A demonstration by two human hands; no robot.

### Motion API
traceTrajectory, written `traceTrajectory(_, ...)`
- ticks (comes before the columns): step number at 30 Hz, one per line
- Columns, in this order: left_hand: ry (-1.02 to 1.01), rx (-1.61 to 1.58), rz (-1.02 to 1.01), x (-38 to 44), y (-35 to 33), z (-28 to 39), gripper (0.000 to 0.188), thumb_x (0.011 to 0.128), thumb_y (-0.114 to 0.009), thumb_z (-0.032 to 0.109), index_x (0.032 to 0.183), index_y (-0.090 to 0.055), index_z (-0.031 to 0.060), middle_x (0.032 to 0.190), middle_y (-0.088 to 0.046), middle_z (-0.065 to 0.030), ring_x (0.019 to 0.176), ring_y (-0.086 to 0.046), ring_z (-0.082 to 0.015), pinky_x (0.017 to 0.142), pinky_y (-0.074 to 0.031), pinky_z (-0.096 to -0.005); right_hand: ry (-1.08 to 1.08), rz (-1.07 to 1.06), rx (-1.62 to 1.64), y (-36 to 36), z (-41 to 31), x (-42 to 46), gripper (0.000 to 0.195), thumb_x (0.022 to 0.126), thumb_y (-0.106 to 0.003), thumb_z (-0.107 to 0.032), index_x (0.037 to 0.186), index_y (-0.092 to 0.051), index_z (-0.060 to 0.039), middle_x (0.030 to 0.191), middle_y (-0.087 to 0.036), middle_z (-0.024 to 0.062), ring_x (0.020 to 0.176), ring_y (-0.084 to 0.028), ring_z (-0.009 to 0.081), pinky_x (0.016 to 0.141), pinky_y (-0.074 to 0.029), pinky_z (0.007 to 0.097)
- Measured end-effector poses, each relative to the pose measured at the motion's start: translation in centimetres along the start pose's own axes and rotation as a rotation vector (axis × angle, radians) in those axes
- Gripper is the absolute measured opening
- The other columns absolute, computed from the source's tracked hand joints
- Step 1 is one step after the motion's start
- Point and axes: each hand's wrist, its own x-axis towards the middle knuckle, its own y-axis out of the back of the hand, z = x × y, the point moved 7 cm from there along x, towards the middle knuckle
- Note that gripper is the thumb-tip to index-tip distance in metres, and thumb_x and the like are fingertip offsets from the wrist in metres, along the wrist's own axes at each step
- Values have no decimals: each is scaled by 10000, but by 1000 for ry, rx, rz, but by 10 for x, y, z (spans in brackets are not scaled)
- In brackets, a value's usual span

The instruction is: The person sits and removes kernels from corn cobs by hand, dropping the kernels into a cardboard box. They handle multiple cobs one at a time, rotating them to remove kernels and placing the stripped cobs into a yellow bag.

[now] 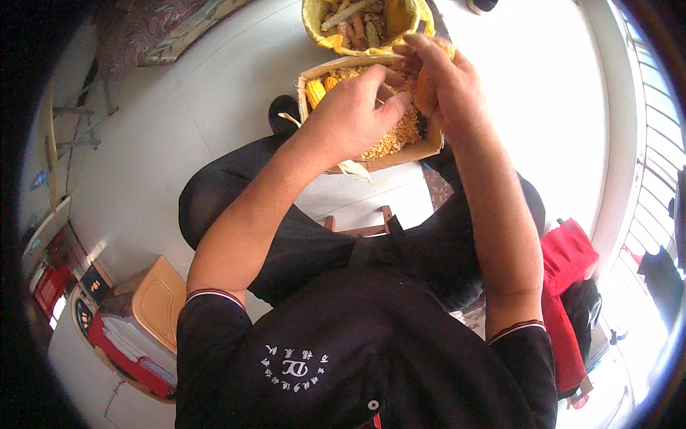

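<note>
My right hand [455, 86] is closed around a corn cob [426, 92], whose orange side shows below the fingers; the rest is mostly covered. Just left of it, my left hand [353, 110] hovers over a cardboard box [399, 156], thumb and fingers apart, with nothing clearly held. Loose corn kernels [395, 140] fill much of the box. Yellow ears of corn [315, 93] lie at its left end. Pale dry husk [355, 170] hangs over the near edge.
Beyond the box stands a basket lined with yellow plastic [321, 42], holding several bare cobs [351, 15]. My knees flank the box. Red cloth [569, 252] lies at the right, near a barred window [656, 118]. A tan stool-like piece [159, 300] is at the lower left.
</note>
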Motion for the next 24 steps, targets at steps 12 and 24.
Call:
traceTrajectory(12, 17, -2, 24, 12, -29, -19, 338, 977, -596, 251, 1161, -538, -26, 967, -679, -172, 946, -680, -230, 823, -529, -363, 125, -90, 10, 12, 8, -21, 401, 979, -482, -306, 1228, -627, -27, 1109, -674, 153, 1073, -627, 247, 909, -486, 351)
traceTrajectory(24, 29, 322, -40, 9, -39, -12, 342, 959, -584, 304, 987, -496, -25, 866, -650, -268, 857, -656, -436, 726, -522, -505, 167, -37, -467, 28, 28, -25, 369, 938, -441, -222, 1119, -598, 59, 974, -658, 292, 972, -645, 431, 875, -493, 457)
